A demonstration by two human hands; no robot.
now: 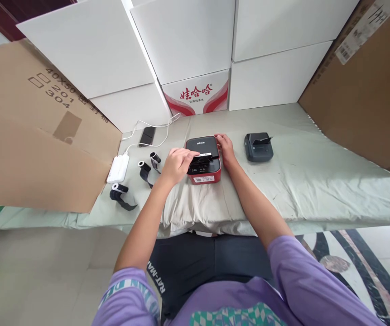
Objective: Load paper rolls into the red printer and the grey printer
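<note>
A red-and-black label printer [202, 143] sits on the cloth-covered table in front of me. A black label strip [201, 160] with a white edge lies at the slot across its top. My left hand [178, 164] reaches over from the left, its fingers together at the strip; the thumb side is partly hidden. My right hand [224, 146] grips the right side of the printer, fingertips at its back right corner. A smaller dark portable printer [258, 147], with a black strip poking from its top, stands apart to the right.
Three black label rolls [144, 165] with loose tails lie left of the printer. Behind them are a white power bank [118, 168] with a cable and a dark phone-like slab [147, 136]. White boxes [195, 40] wall the back; brown cartons [45, 136] flank both sides.
</note>
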